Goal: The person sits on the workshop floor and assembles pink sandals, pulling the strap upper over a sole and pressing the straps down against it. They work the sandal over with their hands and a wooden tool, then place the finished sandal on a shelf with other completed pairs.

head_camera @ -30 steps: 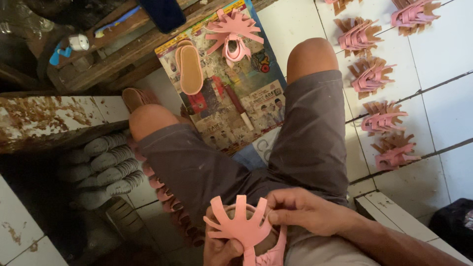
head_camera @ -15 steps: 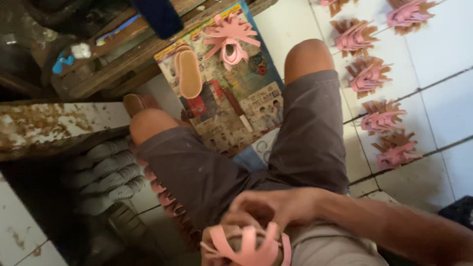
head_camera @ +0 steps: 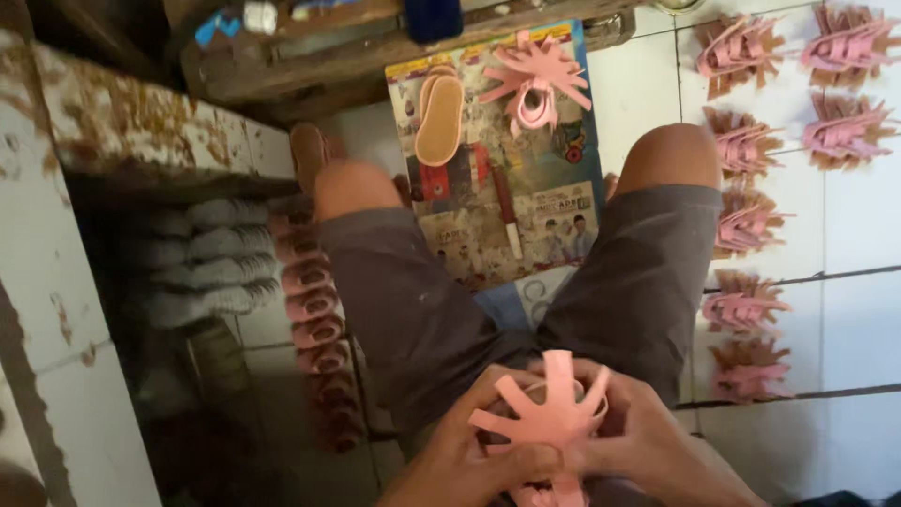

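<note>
I sit with my knees apart and hold a pink sandal upper with spread straps point(head_camera: 554, 418) over my lap. My left hand point(head_camera: 469, 455) grips its lower left side, thumb across the front. My right hand point(head_camera: 648, 441) grips its right side, fingers behind the straps. On the floor between my legs lies a printed paper sheet point(head_camera: 554, 216) with a tan sole point(head_camera: 439, 117), another pink strap piece point(head_camera: 537, 80) and a red-and-white pen point(head_camera: 508, 218) on it.
Several finished pink uppers on brown soles point(head_camera: 746, 305) lie in rows on the white tiles at right. A stack of pink soles point(head_camera: 310, 300) and grey soles point(head_camera: 202, 263) sits left of my leg. A worn wooden bench point(head_camera: 282, 47) stands ahead.
The pink upper has turned upright in my lap, straps fanned towards me, and both hands now grip its sides. My view has shifted so my legs sit further right.
</note>
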A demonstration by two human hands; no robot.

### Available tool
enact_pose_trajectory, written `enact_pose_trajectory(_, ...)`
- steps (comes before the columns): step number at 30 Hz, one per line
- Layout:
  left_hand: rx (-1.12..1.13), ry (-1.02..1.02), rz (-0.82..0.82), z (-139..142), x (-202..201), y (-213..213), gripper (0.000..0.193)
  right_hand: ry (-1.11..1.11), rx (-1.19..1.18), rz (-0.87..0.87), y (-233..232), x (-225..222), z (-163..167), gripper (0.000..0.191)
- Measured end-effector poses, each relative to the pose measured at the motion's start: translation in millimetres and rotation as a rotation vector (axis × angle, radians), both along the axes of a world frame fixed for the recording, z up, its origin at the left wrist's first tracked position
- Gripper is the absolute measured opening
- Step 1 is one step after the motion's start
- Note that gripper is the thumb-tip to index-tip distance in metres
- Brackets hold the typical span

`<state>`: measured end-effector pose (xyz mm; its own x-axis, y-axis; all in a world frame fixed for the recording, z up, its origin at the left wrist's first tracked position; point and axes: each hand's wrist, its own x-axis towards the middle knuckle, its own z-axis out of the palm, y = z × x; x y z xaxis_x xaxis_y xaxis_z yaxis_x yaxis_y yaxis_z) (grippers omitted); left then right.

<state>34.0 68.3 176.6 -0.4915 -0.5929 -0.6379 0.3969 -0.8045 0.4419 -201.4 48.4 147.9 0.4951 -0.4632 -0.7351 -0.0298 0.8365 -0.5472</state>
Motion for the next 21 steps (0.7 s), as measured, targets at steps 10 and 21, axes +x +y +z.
enact_pose_trajectory(10,-0.208,-0.132,-0.016,-4,3,-6,0.051,-0.189,0.062,-0.282,22,-23,-19,0.069)
enact_pose_trajectory(21,-0.151,-0.057,0.121,-57,0,33,0.017,-0.142,0.034,-0.414,31,-39,-20,0.077)
